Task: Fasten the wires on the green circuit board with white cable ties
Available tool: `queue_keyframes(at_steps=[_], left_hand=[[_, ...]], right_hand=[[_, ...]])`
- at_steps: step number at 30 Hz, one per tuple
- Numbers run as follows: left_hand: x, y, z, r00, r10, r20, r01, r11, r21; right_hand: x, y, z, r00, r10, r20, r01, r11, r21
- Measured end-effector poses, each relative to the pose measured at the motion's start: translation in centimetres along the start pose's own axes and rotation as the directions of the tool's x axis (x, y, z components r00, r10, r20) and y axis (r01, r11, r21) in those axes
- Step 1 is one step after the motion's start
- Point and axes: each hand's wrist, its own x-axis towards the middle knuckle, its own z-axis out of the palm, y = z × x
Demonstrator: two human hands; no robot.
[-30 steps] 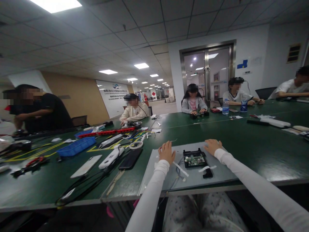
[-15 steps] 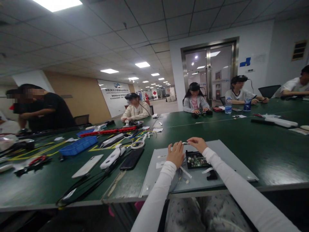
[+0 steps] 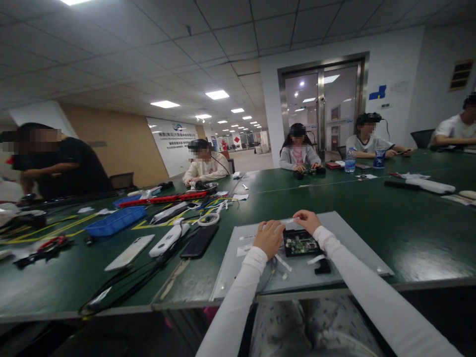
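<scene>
A flat grey panel [image 3: 238, 270] lies before me, carrying a green circuit board [image 3: 300, 245] in a black frame. Above the board's far edge, a thin whitish strip [image 3: 289, 220] spans the gap between my hands. My right hand [image 3: 308, 221] pinches its right end between thumb and finger. On the left, my left hand [image 3: 268, 239] has its fingers curled at the strip's other end; its fingertips are partly hidden. White tape-like strips [image 3: 284, 264] and thin wires lie just below the board. A small black piece [image 3: 323, 267] rests to the board's lower right.
Left of the panel lie a dark phone [image 3: 200, 242], a white device [image 3: 169, 239] with cables and a white phone [image 3: 130, 252]. A blue tray [image 3: 116, 221] and red bars stand farther left. Several people sit or stand around the green table [image 3: 357, 198], with bottles [image 3: 350, 160] on its far side.
The view has turned slightly to the right. My left fingers have folded lower around the strip's end, and my right hand stays close above the board.
</scene>
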Motion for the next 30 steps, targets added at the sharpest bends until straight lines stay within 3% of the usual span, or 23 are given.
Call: queue_keyframes(at_steps=[11,16,23,30], left_hand=[[-0.1,-1.1,0.8,0.988,-0.152,-0.027,0.148,0.984,-0.101],[-0.2,-1.4,1.0,0.989,-0.143,-0.047,0.136,0.983,-0.122],[-0.3,-1.8,1.4,0.987,-0.120,0.103,0.136,0.977,-0.164],[-0.4,-1.9,1.8,0.990,-0.048,0.131,0.073,0.979,-0.191]], right_hand=[[-0.6,-1.1,0.0,0.991,-0.066,0.118,0.072,0.996,-0.051],[-0.7,-0.8,0.1,0.990,-0.054,0.134,0.068,0.992,-0.103],[-0.9,-1.0,0.3,0.989,-0.057,0.138,0.083,0.978,-0.193],[-0.9,-0.8,0.7,0.989,-0.078,0.126,0.112,0.950,-0.290]])
